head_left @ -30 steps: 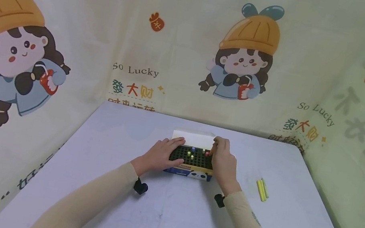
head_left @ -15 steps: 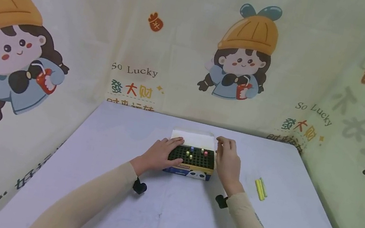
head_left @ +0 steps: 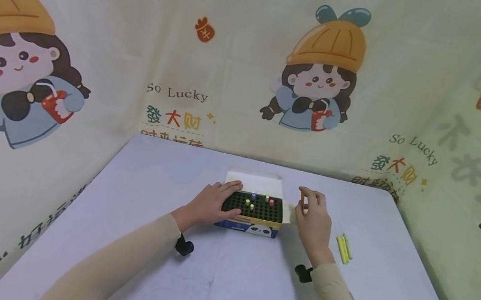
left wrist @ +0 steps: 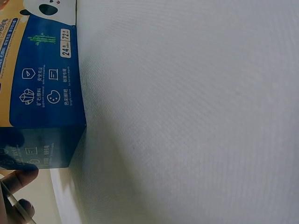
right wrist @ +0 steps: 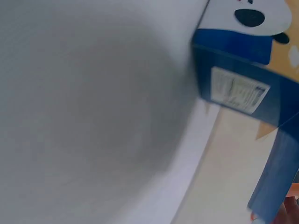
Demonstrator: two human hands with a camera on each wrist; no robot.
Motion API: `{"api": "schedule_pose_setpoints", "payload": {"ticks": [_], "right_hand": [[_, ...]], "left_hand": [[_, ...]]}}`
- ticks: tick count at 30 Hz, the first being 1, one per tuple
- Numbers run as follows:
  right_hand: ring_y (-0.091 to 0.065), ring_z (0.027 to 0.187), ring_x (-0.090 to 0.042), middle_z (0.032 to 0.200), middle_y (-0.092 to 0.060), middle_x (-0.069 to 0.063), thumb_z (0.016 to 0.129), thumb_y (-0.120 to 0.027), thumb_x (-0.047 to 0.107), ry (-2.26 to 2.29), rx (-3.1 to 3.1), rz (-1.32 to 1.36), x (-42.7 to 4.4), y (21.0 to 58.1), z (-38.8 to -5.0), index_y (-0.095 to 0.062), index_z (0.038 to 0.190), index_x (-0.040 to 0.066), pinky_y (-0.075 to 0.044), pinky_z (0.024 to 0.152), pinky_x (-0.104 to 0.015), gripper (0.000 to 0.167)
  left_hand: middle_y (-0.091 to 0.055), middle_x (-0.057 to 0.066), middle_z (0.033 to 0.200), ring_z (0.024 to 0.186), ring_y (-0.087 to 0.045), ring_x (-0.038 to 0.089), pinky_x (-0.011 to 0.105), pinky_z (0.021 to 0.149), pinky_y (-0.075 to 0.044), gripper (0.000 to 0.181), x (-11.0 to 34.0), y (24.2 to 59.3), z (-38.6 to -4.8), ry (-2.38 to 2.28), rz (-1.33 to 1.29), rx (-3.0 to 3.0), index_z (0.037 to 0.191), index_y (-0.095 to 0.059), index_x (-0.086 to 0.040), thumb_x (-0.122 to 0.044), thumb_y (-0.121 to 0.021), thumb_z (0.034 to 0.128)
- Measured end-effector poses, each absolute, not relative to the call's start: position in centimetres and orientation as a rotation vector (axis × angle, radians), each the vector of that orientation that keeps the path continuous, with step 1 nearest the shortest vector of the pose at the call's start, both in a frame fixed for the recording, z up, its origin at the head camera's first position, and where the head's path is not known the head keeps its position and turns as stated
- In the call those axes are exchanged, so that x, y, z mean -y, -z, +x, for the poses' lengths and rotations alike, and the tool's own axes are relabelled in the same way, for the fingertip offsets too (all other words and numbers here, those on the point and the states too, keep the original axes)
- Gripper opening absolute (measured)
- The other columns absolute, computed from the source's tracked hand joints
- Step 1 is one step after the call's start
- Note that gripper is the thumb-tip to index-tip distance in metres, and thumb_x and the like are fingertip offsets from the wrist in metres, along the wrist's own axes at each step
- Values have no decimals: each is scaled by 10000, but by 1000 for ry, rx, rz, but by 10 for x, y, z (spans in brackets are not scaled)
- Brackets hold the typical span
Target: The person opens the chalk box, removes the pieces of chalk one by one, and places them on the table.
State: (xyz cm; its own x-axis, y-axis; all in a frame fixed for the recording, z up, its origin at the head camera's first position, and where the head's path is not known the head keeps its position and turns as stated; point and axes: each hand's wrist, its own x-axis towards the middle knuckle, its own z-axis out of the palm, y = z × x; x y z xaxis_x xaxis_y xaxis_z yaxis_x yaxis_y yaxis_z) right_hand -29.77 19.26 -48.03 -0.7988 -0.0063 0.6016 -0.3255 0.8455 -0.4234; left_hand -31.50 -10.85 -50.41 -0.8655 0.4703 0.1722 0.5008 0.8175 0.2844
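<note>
A blue and yellow chalk box (head_left: 246, 226) with a panda print sits on the table. Its top shows a black grid of holes with a few coloured chalk ends standing in it. My left hand (head_left: 211, 202) holds the box's left end, thumb along the near side; in the left wrist view its fingertips (left wrist: 22, 181) lie by the end wall. To the right of the box, above the table, my right hand (head_left: 314, 226) pinches an orange chalk stick (head_left: 302, 198). The right wrist view catches part of that orange stick (right wrist: 293, 190) at its right edge.
The white inner lid (head_left: 259, 183) stands raised behind the grid, and a side flap (head_left: 289, 214) sticks out at the right end. A yellow chalk stick (head_left: 342, 249) and a green chalk stick (head_left: 347, 245) lie together farther right on the white table (head_left: 209, 284).
The right hand has drawn the orange chalk stick away from the grid and moved to the right, uncovering the side flap. The left hand stays on the box.
</note>
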Motion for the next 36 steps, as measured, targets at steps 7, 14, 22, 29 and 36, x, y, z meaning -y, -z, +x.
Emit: {"api": "schedule_pose_setpoints", "payload": {"ticks": [7,14,22,29,36], "right_hand": [[-747,840,-329,1204,-619,-187,929,-688,-14,-738,2389,249,-219,497,-294,-648,1331,86,-564,561,-445,416],[-748,826,-373,1185,-612,-236,952,-631,-22,-777,2481,196,-242,506,-292,-635,1318,30,-583,632,-481,369],[-660,1016,-441,1156,-687,-254,985,-575,76,-727,2801,0,-260,507,-290,-663,1275,26,-536,775,-556,308],[-656,1004,-430,1172,-674,-250,1022,-580,173,-708,2937,-46,-270,511,-289,-670,1291,28,-535,787,-560,319],[-653,980,-451,1171,-661,-268,1022,-597,188,-687,2978,-36,-280,511,-288,-689,1266,26,-540,743,-557,307]], "left_hand": [[-254,-62,1715,1453,-428,363,624,1123,-371,812,110,506,-317,480,-768,2919,1659,-269,-254,-675,-495,1002],[-259,-56,1713,1444,-435,372,628,1113,-377,809,110,508,-318,497,-785,2899,1660,-266,-256,-675,-490,1005],[-274,-51,1709,1427,-455,372,634,1098,-387,814,109,509,-319,511,-784,2889,1656,-283,-243,-672,-504,1000],[-273,-56,1709,1425,-457,361,624,1101,-391,814,108,509,-319,501,-777,2903,1658,-275,-254,-674,-503,999],[-274,-60,1708,1424,-458,346,607,1107,-390,818,109,509,-319,502,-769,2910,1657,-278,-252,-678,-503,996]]}}
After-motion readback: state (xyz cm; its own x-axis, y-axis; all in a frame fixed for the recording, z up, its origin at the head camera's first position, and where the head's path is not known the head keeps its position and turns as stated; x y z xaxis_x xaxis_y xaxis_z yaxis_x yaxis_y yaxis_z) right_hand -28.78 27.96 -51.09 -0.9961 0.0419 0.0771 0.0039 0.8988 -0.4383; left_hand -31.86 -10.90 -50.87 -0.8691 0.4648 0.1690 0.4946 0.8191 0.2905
